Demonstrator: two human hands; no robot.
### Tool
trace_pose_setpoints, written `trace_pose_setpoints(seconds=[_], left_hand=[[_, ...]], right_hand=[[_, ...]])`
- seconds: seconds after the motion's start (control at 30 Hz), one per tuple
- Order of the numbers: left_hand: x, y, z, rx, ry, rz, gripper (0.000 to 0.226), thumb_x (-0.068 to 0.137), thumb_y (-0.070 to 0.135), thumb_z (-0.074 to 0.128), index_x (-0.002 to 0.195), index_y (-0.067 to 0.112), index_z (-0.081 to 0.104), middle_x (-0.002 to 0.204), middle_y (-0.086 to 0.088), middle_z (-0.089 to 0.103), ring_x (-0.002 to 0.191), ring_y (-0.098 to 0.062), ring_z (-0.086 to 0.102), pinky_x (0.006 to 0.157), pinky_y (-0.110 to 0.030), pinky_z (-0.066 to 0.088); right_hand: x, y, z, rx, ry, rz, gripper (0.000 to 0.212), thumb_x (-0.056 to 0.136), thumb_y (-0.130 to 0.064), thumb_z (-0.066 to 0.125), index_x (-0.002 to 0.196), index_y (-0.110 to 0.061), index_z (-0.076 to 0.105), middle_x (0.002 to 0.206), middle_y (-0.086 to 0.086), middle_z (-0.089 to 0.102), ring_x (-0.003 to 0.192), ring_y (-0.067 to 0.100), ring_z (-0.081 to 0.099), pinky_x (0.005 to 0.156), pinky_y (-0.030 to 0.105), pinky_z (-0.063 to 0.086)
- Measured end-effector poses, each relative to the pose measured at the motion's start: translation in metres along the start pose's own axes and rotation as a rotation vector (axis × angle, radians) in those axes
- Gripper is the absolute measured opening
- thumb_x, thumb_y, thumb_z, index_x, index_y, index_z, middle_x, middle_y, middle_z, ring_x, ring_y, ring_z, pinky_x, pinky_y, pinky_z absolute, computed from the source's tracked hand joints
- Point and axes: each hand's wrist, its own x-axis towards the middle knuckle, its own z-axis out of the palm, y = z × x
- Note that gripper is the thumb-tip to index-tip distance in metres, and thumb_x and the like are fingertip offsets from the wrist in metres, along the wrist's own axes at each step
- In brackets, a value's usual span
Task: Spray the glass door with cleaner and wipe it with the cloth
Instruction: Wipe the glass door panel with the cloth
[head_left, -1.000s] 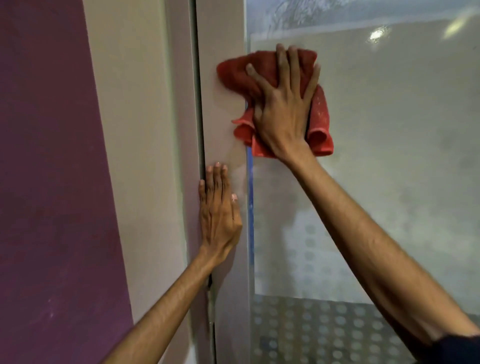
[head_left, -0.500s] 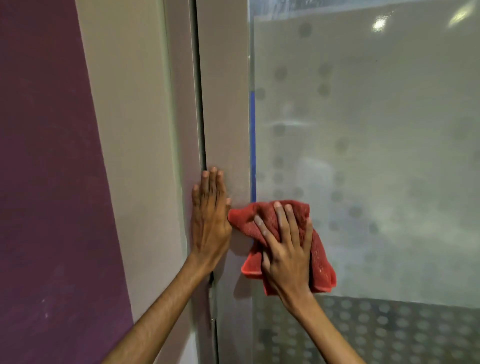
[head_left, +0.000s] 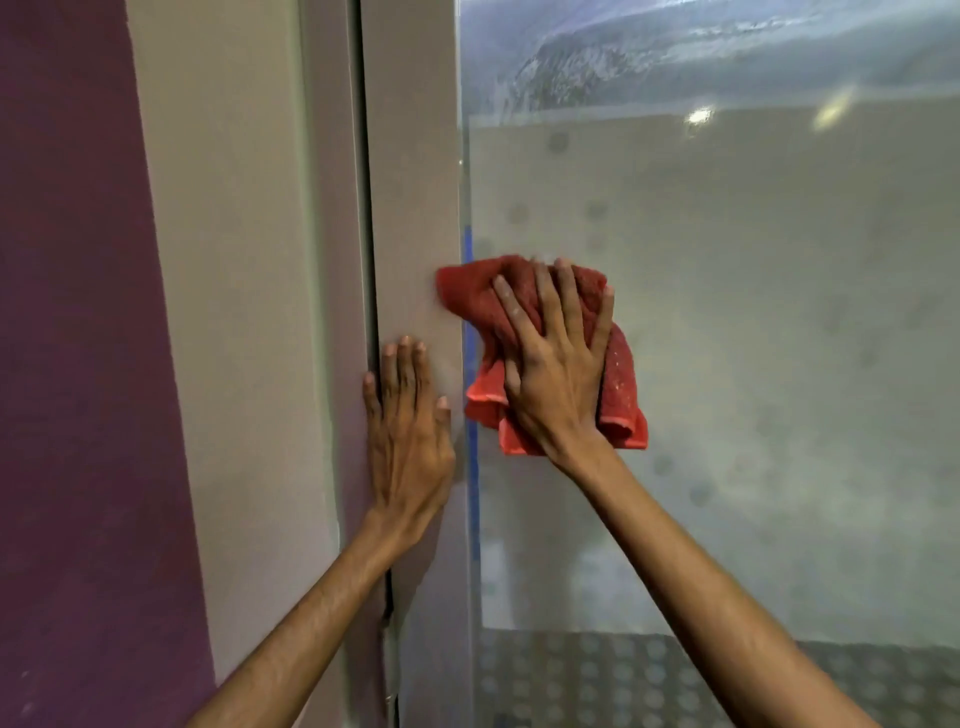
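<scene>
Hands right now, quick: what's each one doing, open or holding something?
Left hand: open, flat against the door frame, holding nothing.
Right hand: open, fingers spread, pressing the red cloth against the glass door.

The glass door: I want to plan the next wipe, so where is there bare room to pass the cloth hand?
Bare frosted glass door lies right of the red cloth, up to the clear streaked band and down to the dotted strip. It is crowded leftward: the right hand on the cloth sits beside the left hand, flat on the door frame.
</scene>
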Motion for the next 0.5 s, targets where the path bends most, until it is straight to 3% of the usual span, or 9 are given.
trace_pose_setpoints(seconds=[0.2,0.37,0.5], left_hand=[[0.080,0.024,0.006,0.001,0.068,0.027,0.055,0.101,0.014,0.029,0.153,-0.003,0.021,0.161,-0.019,0.017,0.151,-0.031,0.010,0.124,-0.039,-0.005],[0.112,0.056,0.011,-0.082,0.088,-0.010,0.058,0.099,0.015,0.027,0.154,0.001,0.018,0.163,-0.015,0.015,0.152,-0.028,0.006,0.123,-0.035,-0.010],[0.108,0.086,0.023,-0.082,0.083,-0.002,0.057,0.101,0.017,0.026,0.155,0.001,0.013,0.164,-0.016,0.010,0.152,-0.028,0.003,0.123,-0.041,-0.005]], right_hand=[[0.117,0.015,0.014,0.060,0.119,-0.082,0.050,0.089,-0.028,0.060,0.139,-0.026,0.059,0.152,0.014,0.046,0.145,0.035,0.034,0.119,0.062,0.013],[0.139,0.040,0.005,0.044,0.112,-0.108,0.046,0.095,-0.034,0.055,0.141,-0.030,0.056,0.156,0.017,0.039,0.148,0.035,0.029,0.119,0.061,0.012],[0.138,0.088,-0.017,0.024,0.112,-0.028,0.047,0.095,-0.035,0.049,0.142,-0.030,0.054,0.158,0.017,0.035,0.149,0.036,0.025,0.120,0.062,0.011]])
